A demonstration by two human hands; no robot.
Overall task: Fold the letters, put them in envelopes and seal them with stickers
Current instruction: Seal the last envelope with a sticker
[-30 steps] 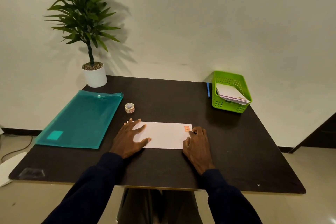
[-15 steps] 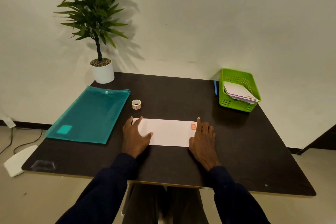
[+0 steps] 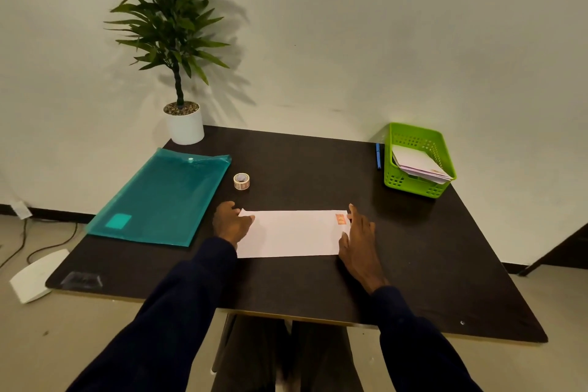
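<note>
A white envelope (image 3: 291,234) lies flat on the dark table (image 3: 429,264), long side toward me. An orange sticker (image 3: 340,219) sits near its right end. My left hand (image 3: 229,223) grips the envelope's left end, thumb on top at the far left corner. My right hand (image 3: 359,236) lies along the right end with fingers extended, touching the edge beside the sticker. A small roll of stickers (image 3: 241,181) stands behind the envelope on the left.
A teal plastic folder (image 3: 162,197) lies at the left. A green basket (image 3: 416,160) holding several white envelopes stands at the back right, a blue pen (image 3: 378,156) beside it. A potted plant (image 3: 184,124) occupies the back left corner.
My left hand slid from flat on the envelope to gripping its left end. My right hand moved off the sticker to the right edge. The head camera shifted, showing the table from farther left.
</note>
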